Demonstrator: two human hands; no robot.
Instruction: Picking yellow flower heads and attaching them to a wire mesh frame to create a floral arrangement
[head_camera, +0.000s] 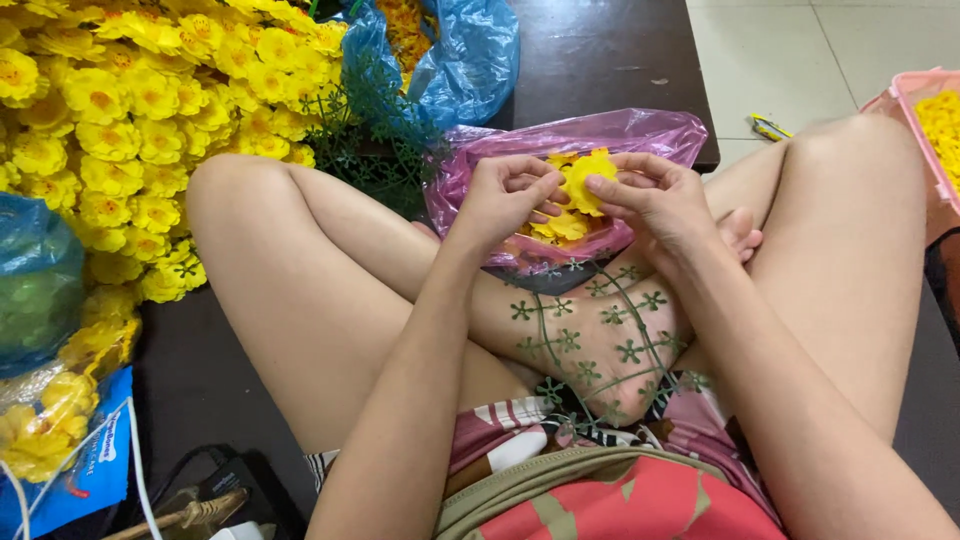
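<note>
My left hand (508, 197) and my right hand (655, 197) meet over a pink plastic bag (640, 132) resting on my crossed legs. Both hands pinch a yellow artificial flower head (583, 178) between their fingertips. More yellow flower heads (563, 228) lie inside the bag below my hands. A green plastic stem (590, 340) with several small star-shaped calyx tips lies across my lower leg, just under the bag.
A big heap of finished yellow flower bunches (130, 110) fills the left. A blue bag (455, 55) with more flowers sits ahead, beside green stems (375, 130). A pink basket (925, 120) of yellow flowers stands at right. Another blue bag (35, 280) and cables (135, 480) lie at lower left.
</note>
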